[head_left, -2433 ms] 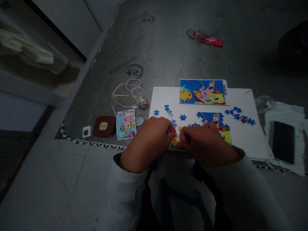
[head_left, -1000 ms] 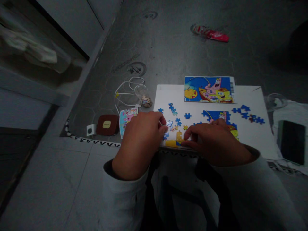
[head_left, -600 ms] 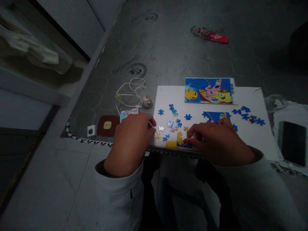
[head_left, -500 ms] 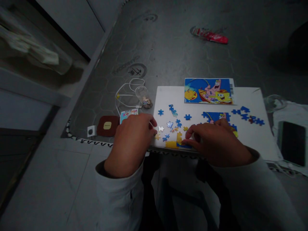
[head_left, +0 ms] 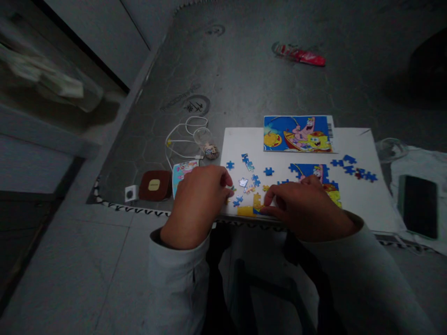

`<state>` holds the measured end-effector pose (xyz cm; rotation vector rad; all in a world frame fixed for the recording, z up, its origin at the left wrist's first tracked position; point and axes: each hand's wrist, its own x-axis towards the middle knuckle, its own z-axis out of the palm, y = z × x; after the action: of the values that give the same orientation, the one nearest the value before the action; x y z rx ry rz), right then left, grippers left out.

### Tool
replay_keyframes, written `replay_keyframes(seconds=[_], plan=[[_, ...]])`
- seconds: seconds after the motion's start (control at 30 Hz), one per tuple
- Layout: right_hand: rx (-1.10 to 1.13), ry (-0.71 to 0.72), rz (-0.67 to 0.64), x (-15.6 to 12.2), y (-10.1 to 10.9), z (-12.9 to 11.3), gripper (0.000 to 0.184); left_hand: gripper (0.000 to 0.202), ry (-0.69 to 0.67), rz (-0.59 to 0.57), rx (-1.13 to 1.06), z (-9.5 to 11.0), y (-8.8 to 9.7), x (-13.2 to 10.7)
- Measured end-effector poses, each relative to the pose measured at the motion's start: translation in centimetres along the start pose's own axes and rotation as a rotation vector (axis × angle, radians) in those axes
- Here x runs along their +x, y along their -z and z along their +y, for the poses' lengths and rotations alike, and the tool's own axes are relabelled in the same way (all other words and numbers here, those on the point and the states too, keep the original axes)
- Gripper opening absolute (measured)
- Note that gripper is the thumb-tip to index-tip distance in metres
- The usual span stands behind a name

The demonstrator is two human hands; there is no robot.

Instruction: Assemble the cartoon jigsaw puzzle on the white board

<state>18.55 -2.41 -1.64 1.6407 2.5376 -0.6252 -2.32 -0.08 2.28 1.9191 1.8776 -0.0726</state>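
My left hand point(head_left: 199, 202) is closed in a pinch at the left edge of a white board point(head_left: 366, 204). A sliver of a puzzle piece point(head_left: 233, 188) shows at its fingertips. My right hand point(head_left: 307, 204) rests over the board's front edge, thumb and forefinger closed at a yellow-and-blue puzzle piece point(head_left: 257, 202), beside a plain yellow piece point(head_left: 246, 211). Loose blue pieces point(head_left: 268, 171) lie between and beyond the hands. A partly joined cartoon puzzle point(head_left: 307, 171) is partly hidden by my right hand.
A cartoon picture card point(head_left: 298, 135) lies at the board's back. More pieces point(head_left: 349, 170) sit to the right, near a phone point(head_left: 419, 204) on white paper. Left are a brown case point(head_left: 155, 185), a small white cube point(head_left: 131, 193), a white cable point(head_left: 179, 124) and a clear container point(head_left: 209, 146). A red packet point(head_left: 303, 56) lies farther back.
My left fingertips have moved onto the pale puzzle piece and now cover most of it. My right hand keeps its pinch at the yellow-and-blue piece. The whole view has shifted slightly.
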Motion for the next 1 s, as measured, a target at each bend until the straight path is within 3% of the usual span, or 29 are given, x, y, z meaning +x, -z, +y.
replay_keyframes(seconds=[0.27,0.47,1.0], plan=[[0.018,0.012,0.028,-0.1,0.0,0.0,0.010,0.003,-0.082,0.010,-0.096,0.6,0.4,-0.1],[0.010,-0.005,0.086,0.3,-0.3,-0.6,0.019,0.007,-0.232,-0.007,-0.243,1.7,-0.9,0.3],[0.002,0.006,0.066,0.2,-0.6,-0.3,0.023,0.012,-0.212,-0.031,-0.172,2.6,-2.1,1.1]])
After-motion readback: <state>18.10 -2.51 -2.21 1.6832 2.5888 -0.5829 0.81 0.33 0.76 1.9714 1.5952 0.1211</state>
